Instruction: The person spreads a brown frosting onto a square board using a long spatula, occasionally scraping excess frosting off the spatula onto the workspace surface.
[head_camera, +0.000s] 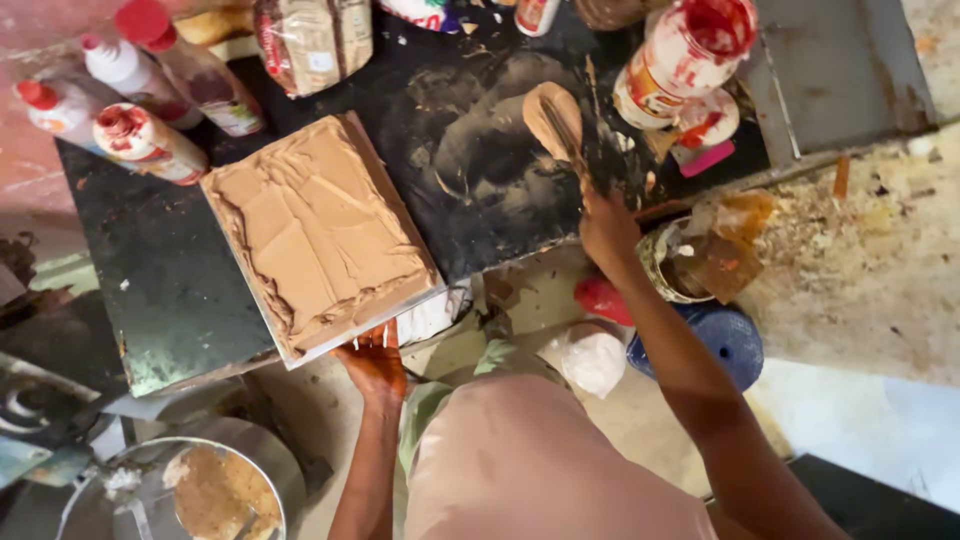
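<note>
A rectangular board (318, 235) thickly spread with tan-brown paste lies tilted on a dark, smeared tabletop (180, 290), its near corner jutting over the edge. My left hand (375, 362) grips that near edge from below, fingers on the board's rim. My right hand (606, 228) holds the handle of a flat spatula (556, 122) whose blade is coated in the same paste and rests on the tabletop to the board's right.
Several red-capped bottles (140, 95) stand at the back left, a red-stained tub (690, 50) at the back right. A paste-filled metal bowl (215, 490) sits on the floor at lower left, a blue lid (725, 340) and white bag (592, 358) near my knees.
</note>
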